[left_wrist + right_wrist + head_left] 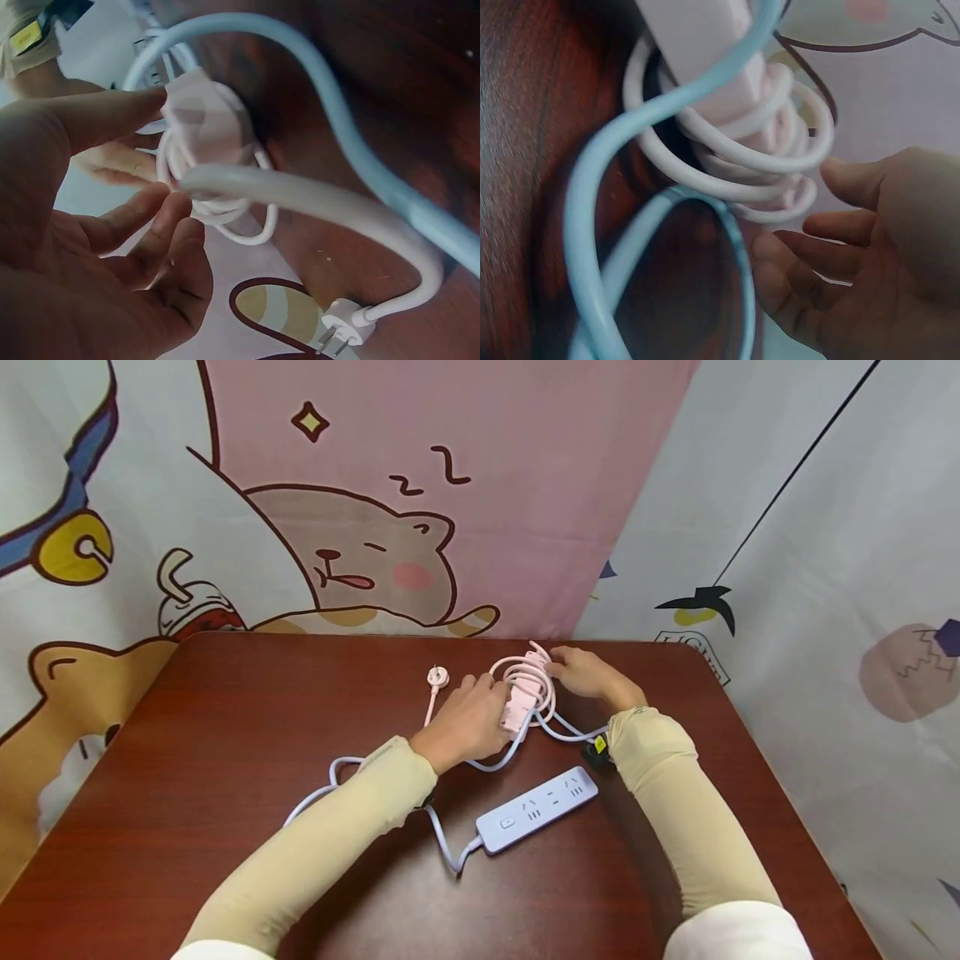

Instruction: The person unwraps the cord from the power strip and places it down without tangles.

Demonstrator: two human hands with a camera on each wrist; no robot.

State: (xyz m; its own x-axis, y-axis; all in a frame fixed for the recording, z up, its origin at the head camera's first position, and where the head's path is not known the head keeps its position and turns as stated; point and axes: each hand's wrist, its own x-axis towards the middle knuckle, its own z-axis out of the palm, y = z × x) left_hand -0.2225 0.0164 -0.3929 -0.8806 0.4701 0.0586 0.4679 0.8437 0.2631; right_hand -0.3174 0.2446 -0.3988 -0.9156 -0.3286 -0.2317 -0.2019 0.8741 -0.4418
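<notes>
A pink power strip [516, 712] with its pale pink cord [735, 150] looped around it is at the back of the table. My left hand [474, 717] holds the strip's near end; in the left wrist view its thumb touches the strip [210, 124] and its fingertips meet the cord [300, 193]. At the far end, my right hand [588, 675] is beside the loops. Its thumb is close to one loop, its fingers loosely bent with nothing gripped. A light blue cord [589, 217] crosses over the pink strip.
A light blue power strip [537, 810] lies in front of the hands, its cord [442, 843] running left under the left forearm. The pink cord's plug [438, 677] rests left of the left hand. Behind the brown table [247, 710] hangs a cartoon-printed curtain [525, 510].
</notes>
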